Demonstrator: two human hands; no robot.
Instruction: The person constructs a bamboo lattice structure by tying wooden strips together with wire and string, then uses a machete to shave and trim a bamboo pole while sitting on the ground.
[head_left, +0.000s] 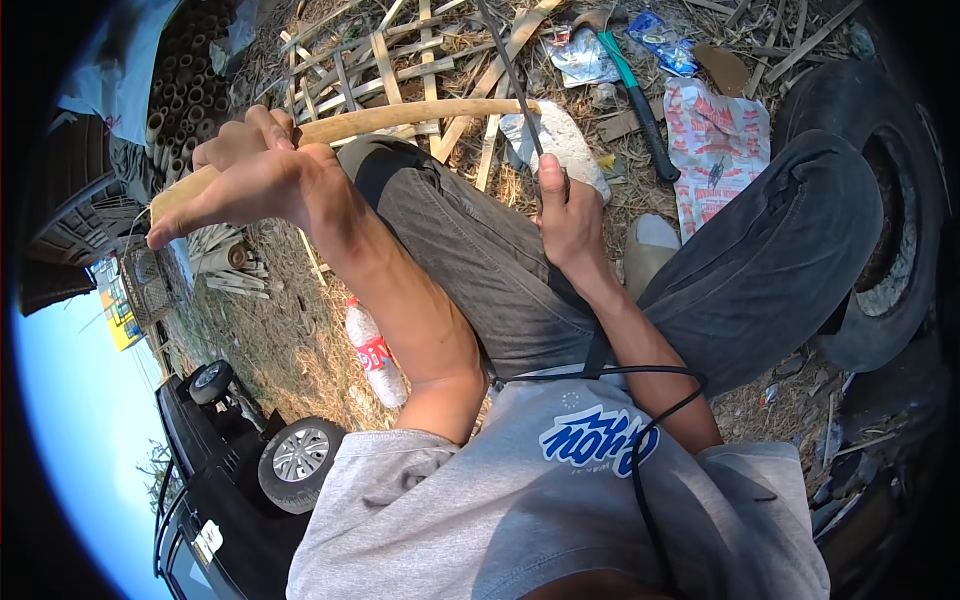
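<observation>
My left hand [262, 172] is closed round a long, curved, pale strip that looks like bamboo or wood [400, 115]. The strip runs past my left knee, and its far end meets a thin, dark, blade-like tool [512, 62]. My right hand [570, 215] grips that tool, thumb up along it, above my lap; its handle is mostly hidden in the fist. Below the crossing point lies a whitish block [565, 155] on the ground. Near my right hand is a pale sandal or shoe [652, 245], partly covered by my leg.
A lattice of split strips [400, 70] lies ahead. A tool with a green and black handle [640, 105] rests beside a printed sack [715, 150]. A tyre [880, 230] stands right; a plastic bottle [375, 350] and a dark vehicle [215, 440] are left. A black cord [640, 480] crosses my shirt.
</observation>
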